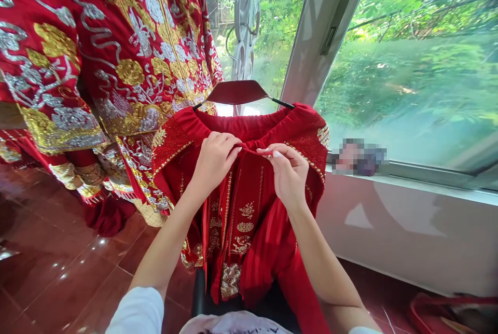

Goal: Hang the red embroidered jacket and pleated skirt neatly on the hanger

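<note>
Close to the camera, two bare forearms rise from white sleeves [140, 313] toward a red skirt [249, 220] hanging straight ahead. The left hand [213, 160] and the right hand [288, 176] meet at the front edge of the waistband [249, 148], just beside each other with a short stretch of cloth between them.

The left fingers [229, 150] are curled shut and pinch the gathered edge from the left. The right fingers [272, 155] are closed on the same edge from the right, thumb and forefinger pressed together over the fabric. The waistband lies right in both pinches, pulled slightly toward the person, and the rest of the skirt drops away below the wrists.

The skirt is deep red, with a soft, ruched band at the top. Gold embroidery runs down the middle panel in bands and small motifs, gold beading trims the side panels, and plain red pleats fall on the right.

Behind the hands, the back of the waistband hangs on a dark red hanger [237, 93] with black arms. To the left hangs a red robe [136, 54], thick with gold and silver embroidery, above a glossy red-brown floor [58, 272]. A red bag [447, 313] lies low on the right. Farther off, a pale sill [428, 189] runs under a large window [408, 74], with green trees [428, 7] beyond the glass.
</note>
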`<state>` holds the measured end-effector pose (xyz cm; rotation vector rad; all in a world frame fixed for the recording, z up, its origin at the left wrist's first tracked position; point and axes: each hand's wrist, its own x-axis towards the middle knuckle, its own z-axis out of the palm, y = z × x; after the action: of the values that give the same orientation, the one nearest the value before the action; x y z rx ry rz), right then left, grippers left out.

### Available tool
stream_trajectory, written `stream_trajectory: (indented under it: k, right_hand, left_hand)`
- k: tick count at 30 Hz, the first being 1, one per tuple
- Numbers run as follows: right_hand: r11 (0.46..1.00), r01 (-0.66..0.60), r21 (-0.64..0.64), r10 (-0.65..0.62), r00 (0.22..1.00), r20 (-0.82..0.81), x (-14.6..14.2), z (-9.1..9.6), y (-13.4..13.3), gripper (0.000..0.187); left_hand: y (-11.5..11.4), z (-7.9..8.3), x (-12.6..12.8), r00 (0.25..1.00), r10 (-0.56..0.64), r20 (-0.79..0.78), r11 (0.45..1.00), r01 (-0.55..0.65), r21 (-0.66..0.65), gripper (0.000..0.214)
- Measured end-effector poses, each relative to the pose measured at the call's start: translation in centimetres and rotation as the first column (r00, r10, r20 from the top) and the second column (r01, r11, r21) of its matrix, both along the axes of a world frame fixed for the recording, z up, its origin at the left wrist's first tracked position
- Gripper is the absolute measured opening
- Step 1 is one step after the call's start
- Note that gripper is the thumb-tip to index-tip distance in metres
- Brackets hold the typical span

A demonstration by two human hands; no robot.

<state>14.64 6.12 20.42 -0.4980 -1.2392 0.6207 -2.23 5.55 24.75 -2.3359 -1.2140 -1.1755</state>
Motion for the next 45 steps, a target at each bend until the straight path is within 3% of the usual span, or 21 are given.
stream_trajectory:
  k: [4,6,12,20,24,28,30,34,38,41,45]
  right_hand:
    - [0.952,0.289,0.103,-0.303,0.938,0.17,0.7,0.7,-0.8,0.009]
    - [0.916,0.361,0.177,-0.395,0.888,0.236,0.4,1.3,-1.2,0.004]
    - [0.935,0.217,0.28,-0.33,0.822,0.465,-1.8,2.2,-0.8,0.01]
    - [0.835,0.231,0.499,-0.516,0.644,0.564,-3.2,1.9,-0.4,0.018]
    - [0.83,0.215,0.515,-0.502,0.691,0.52,-3.6,1.5,0.0,0.023]
    - [0.856,0.162,0.49,-0.43,0.748,0.505,-3.5,1.4,0.3,0.027]
    - [0.871,0.146,0.469,-0.395,0.776,0.492,-3.3,1.5,0.3,0.024]
    - [0.907,0.097,0.411,-0.309,0.816,0.488,-2.7,2.1,0.0,0.016]
    - [0.925,0.058,0.376,-0.258,0.822,0.508,-2.6,2.3,-0.3,0.013]
    - [0.921,0.068,0.383,-0.268,0.823,0.5,-2.6,2.5,-0.5,0.012]
    - [0.917,0.076,0.391,-0.28,0.822,0.497,-2.4,3.1,-0.9,0.011]
  left_hand:
    - [0.0,-0.8,0.2,0.996,0.019,0.087,0.995,-0.027,0.092,0.01]
    - [-0.2,-1.4,0.3,0.984,0.023,0.174,0.99,-0.046,0.13,0.008]
    - [-1.5,-2.5,0.0,0.893,-0.045,0.447,0.994,-0.007,0.113,0.008]
    - [-1.2,-3.8,-0.3,0.896,-0.077,0.437,0.975,-0.025,0.223,0.006]
    - [-1.4,-3.3,0.0,0.944,0.007,0.329,0.973,-0.082,0.215,0.009]
    - [-2.2,-1.9,0.4,0.961,0.215,0.175,0.976,-0.217,-0.009,0.011]
    - [-2.4,-1.7,0.3,0.963,0.213,0.168,0.977,-0.208,-0.05,0.011]
    - [-1.8,-3.3,0.2,0.912,0.075,0.403,0.99,-0.115,0.076,0.012]
    - [-0.6,-5.7,0.9,0.819,-0.001,0.573,0.955,-0.168,0.243,0.01]
    - [-0.2,-6.1,1.2,0.816,-0.04,0.576,0.908,-0.211,0.362,0.011]
    - [0.2,-5.5,0.6,0.899,-0.058,0.434,0.837,-0.193,0.513,0.008]
